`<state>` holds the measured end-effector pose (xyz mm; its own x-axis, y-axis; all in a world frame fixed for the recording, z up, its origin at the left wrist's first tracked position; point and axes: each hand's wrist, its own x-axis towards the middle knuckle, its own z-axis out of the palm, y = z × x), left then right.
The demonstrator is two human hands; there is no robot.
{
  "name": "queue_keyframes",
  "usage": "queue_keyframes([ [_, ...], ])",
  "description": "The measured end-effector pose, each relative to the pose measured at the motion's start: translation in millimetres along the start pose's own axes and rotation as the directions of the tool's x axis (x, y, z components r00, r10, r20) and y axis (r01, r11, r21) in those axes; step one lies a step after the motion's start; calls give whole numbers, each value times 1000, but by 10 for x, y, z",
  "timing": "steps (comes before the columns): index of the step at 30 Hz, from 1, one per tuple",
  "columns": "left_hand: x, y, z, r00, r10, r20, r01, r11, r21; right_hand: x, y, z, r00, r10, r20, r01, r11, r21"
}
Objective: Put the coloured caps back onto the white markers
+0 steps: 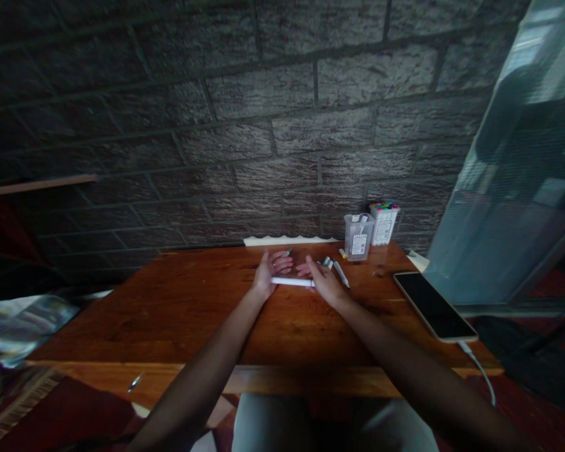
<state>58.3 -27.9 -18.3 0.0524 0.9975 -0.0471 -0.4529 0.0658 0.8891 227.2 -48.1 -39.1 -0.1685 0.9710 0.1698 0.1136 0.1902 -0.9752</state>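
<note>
My left hand is over the middle of the wooden table, fingers stretched out toward the right and a ring on one of them. My right hand faces it, fingers extended and apart. Between the two palms runs a white marker, crosswise, one end at each hand. I cannot tell whether it rests on the table or is pressed between them. Beyond my left fingertips is a small teal-tipped piece, partly hidden. Just right of my right hand lies a loose white marker, with green-ended markers partly behind the hand.
A clear plastic holder with a few markers stands at the back right, beside a full marker box. A yellow cap lies near them. A phone with a cable occupies the right edge. The brick wall bounds the table.
</note>
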Motion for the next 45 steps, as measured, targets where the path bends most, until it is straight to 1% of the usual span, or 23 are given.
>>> queue_keyframes([
  [1,-6,-9,11,1000,2,14,-2,1000,-6,17,9,12,999,15,-42,-14,999,32],
  [3,-16,-32,31,999,11,42,-11,1000,-7,55,24,-4,993,8,-115,0,998,64],
  [7,-16,-103,67,994,65,83,-69,997,42,93,34,-68,971,-48,-235,70,994,86],
  [10,-6,-153,85,988,126,86,-133,988,78,74,34,-64,952,-95,-290,121,990,74],
  [12,-5,-178,98,981,187,55,-192,976,99,59,42,-50,944,-116,-308,134,990,37],
  [15,-6,-203,119,959,281,-27,-276,954,118,55,67,-48,932,-144,-332,136,990,-46],
  [18,8,-198,130,950,296,-104,-285,953,108,61,69,-66,911,-185,-369,161,982,-96],
  [19,17,-185,127,946,296,-135,-284,954,100,58,57,-70,912,-188,-364,160,981,-108],
  [20,29,-168,121,939,301,-168,-289,953,89,51,40,-70,926,-174,-334,143,983,-115],
  [21,42,-146,110,929,311,-198,-302,950,78,39,18,-68,950,-145,-278,116,986,-118],
  [23,65,-97,81,915,334,-225,-328,942,64,7,-29,-57,989,-96,-114,80,987,-139],
  [25,78,-57,48,915,338,-219,-332,941,65,-23,-57,-46,991,-128,22,130,974,-185],
  [26,79,-44,35,919,335,-209,-328,942,67,-33,-60,-45,984,-167,56,175,961,-213],
  [28,75,-31,22,927,327,-182,-322,945,57,-38,-45,-53,973,-217,77,230,935,-269],
  [31,61,-38,30,943,304,-134,-302,953,33,-21,-15,-87,973,-215,85,231,919,-320],
  [33,57,-53,41,952,287,-105,-284,958,39,-14,-20,-110,971,-223,84,238,917,-321],
  [35,63,-75,45,956,282,-87,-276,959,70,-15,-46,-123,975,-218,47,222,930,-293],
  [37,81,-103,35,951,296,-90,-285,951,117,-22,-80,-123,987,-162,-2,158,962,-223],
  [39,109,-135,15,942,315,-118,-295,942,162,-23,-106,-116,997,-61,-40,58,995,-86],
  [41,142,-168,-11,933,325,-158,-293,936,194,-16,-123,-110,999,10,-39,-7,997,72],
  [43,173,-203,-37,930,321,-178,-282,935,216,-7,-138,-107,1000,-1,-24,6,981,194],
  [45,203,-246,-66,935,309,-174,-266,936,230,-1,-156,-106,999,-50,-12,52,959,279],
])
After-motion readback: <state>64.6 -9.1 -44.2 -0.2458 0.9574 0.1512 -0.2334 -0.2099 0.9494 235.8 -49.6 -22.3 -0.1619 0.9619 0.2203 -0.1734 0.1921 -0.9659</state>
